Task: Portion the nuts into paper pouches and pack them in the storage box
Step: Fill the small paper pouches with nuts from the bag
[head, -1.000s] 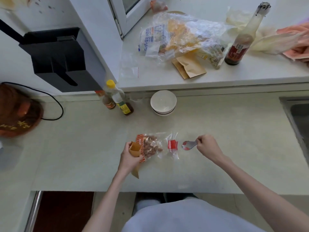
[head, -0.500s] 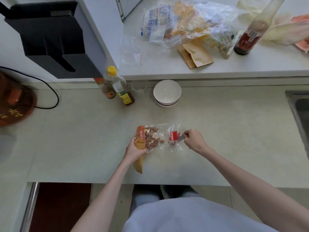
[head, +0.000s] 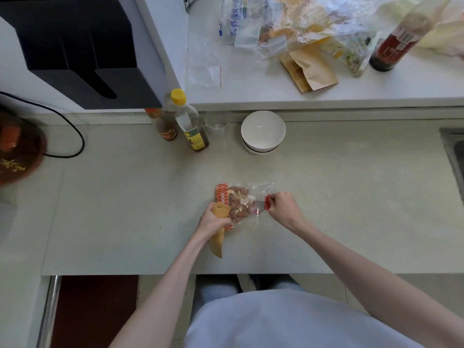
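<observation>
A clear plastic nut bag point(head: 239, 202) with an orange printed end and a red strip lies on the pale counter point(head: 351, 197), brown and pale nuts showing inside. My left hand point(head: 213, 218) grips a brown paper pouch point(head: 219, 237) at the bag's left end, the pouch's mouth facing the nuts. My right hand point(head: 282, 205) is closed at the bag's open right end, by the red strip. The spoon it held earlier is mostly hidden inside the bag and behind the fingers.
A white bowl point(head: 263, 131) and two sauce bottles point(head: 187, 121) stand at the counter's back. On the raised ledge lie more brown pouches point(head: 311, 67), crumpled plastic bags point(head: 296, 23) and a dark bottle point(head: 396, 41). A sink edge point(head: 452, 151) is at the right.
My right hand moved left with the spoon, from beside the bag to its open end, and the spoon went out of sight. The camera view shifted closer and downward.
</observation>
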`<state>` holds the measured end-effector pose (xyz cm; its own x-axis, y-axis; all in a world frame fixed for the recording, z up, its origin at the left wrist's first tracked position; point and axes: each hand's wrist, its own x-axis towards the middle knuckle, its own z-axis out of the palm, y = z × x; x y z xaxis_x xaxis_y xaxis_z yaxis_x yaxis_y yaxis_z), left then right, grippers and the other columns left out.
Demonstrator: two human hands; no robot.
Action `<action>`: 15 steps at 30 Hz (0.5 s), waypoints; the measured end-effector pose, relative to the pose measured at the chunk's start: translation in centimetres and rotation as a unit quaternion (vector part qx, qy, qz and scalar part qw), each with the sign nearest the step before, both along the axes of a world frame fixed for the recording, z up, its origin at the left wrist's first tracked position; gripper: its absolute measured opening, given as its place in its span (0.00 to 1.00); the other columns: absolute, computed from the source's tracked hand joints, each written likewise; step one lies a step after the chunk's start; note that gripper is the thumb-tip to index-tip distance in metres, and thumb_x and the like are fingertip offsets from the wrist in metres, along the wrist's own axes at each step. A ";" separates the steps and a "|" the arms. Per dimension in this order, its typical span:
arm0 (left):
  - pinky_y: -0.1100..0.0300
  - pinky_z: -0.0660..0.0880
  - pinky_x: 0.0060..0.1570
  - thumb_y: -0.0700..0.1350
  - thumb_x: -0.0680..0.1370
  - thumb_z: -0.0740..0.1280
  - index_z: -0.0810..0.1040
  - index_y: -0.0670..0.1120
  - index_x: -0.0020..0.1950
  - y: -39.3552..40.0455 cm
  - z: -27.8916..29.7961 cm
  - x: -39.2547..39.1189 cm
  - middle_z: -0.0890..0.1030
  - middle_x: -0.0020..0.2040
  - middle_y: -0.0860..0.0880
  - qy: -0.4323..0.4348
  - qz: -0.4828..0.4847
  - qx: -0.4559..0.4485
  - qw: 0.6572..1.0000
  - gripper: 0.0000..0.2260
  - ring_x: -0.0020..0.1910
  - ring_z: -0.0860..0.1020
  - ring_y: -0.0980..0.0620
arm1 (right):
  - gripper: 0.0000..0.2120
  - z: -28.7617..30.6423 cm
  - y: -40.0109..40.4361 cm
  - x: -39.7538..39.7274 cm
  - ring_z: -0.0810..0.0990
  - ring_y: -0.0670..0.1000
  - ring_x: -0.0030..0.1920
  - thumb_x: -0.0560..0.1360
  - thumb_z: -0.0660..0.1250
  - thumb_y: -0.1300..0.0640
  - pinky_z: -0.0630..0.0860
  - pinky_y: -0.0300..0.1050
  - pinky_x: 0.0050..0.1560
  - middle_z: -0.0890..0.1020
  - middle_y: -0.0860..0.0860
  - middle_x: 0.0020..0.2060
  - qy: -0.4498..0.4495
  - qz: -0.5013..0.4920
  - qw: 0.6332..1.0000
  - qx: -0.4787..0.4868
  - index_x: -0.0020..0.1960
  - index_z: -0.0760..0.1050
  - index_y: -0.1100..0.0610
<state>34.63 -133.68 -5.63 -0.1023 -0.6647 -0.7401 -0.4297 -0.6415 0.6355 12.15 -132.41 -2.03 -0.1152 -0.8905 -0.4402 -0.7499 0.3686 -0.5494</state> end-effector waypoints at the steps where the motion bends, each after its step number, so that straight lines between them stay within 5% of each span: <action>1: 0.59 0.76 0.43 0.36 0.66 0.75 0.71 0.48 0.59 -0.1 -0.1 0.1 0.79 0.51 0.49 0.005 -0.001 0.002 1.000 0.25 0.49 0.79 0.51 | 0.15 -0.1 -0.1 0.2 0.60 0.55 0.27 0.71 0.59 0.69 0.59 0.46 0.30 0.63 0.53 0.21 -0.001 0.005 1.000 0.003 0.26 0.64 0.60; 6: 0.60 0.76 0.42 0.36 0.68 0.74 0.70 0.54 0.52 -0.3 -0.6 0.7 0.79 0.49 0.51 0.029 -0.010 0.003 1.000 0.21 0.47 0.79 0.53 | 0.12 -1.1 0.2 1.7 0.62 0.56 0.28 0.69 0.59 0.70 0.57 0.45 0.30 0.66 0.54 0.21 -0.013 0.003 1.000 0.024 0.28 0.69 0.61; 15: 0.58 0.78 0.40 0.36 0.69 0.72 0.71 0.49 0.57 -0.8 -1.0 1.2 0.78 0.48 0.48 0.027 -0.006 0.009 1.000 0.20 0.45 0.78 0.51 | 0.15 -2.6 0.1 2.8 0.65 0.49 0.24 0.71 0.56 0.73 0.62 0.38 0.25 0.69 0.51 0.22 -0.159 -0.136 0.968 0.137 0.32 0.77 0.63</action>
<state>35.84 -134.44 -6.59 -0.1510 -0.6504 -0.7445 -0.4030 -0.6472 0.6471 14.90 -132.33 -4.64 -0.1485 -0.6907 -0.7078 -0.4128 0.6936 -0.5903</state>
